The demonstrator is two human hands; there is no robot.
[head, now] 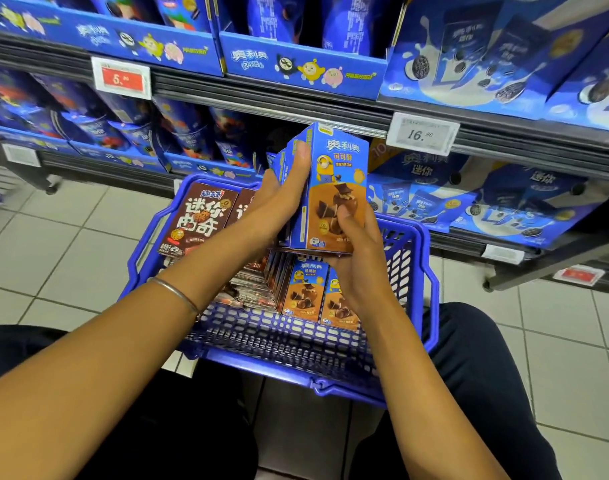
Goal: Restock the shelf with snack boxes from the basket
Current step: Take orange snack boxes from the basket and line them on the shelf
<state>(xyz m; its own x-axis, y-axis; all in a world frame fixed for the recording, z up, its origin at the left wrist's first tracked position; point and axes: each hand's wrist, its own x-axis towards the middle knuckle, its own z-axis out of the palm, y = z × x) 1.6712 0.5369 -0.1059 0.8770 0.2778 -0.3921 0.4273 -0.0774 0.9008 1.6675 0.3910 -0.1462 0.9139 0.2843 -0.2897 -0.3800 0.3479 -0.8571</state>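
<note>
The left hand (279, 199) and right hand (360, 261) grip blue-and-brown cardboard snack boxes (334, 188) upright, long axis vertical, over the blue plastic basket (279, 341)'s far edge.

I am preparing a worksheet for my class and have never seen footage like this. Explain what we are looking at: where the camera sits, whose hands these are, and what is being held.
There is no machine here. One camera sits on a person's head and looks forward and down, so both arms reach in from the bottom edge. The left hand and right hand together grip a small stack of blue snack boxes, held above a blue plastic basket in front of the person's knees. Further blue boxes and brown boxes lie in the basket. Behind it runs a shop shelf full of blue packs, with a price tag.
</note>
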